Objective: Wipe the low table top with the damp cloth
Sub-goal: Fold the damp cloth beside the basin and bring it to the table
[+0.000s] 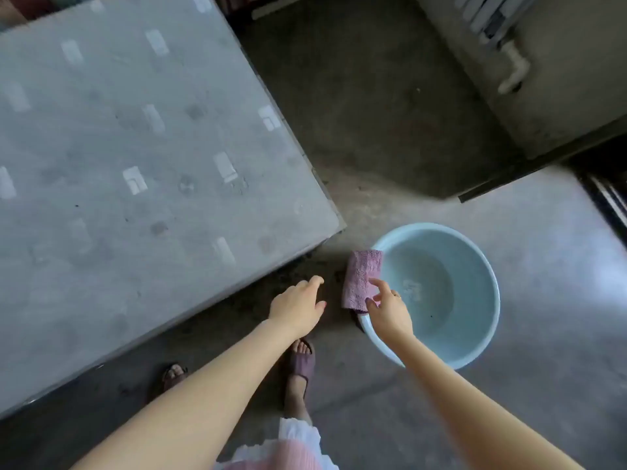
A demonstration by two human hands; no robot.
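Observation:
The low table (135,164) fills the left of the view, its grey top dusty with pale rectangles and dark spots. A pink cloth (359,278) hangs folded over the left rim of a pale blue basin (481,293) on the floor. My right hand (386,307) pinches the cloth's lower end between thumb and forefinger. My left hand (298,305) hovers over the floor between the table's near corner and the cloth, fingers relaxed, holding nothing.
The basin holds a little water. Bare concrete floor lies around it. My feet in sandals (300,364) stand just below the hands. A low concrete ledge with a white pipe (515,69) runs at the upper right.

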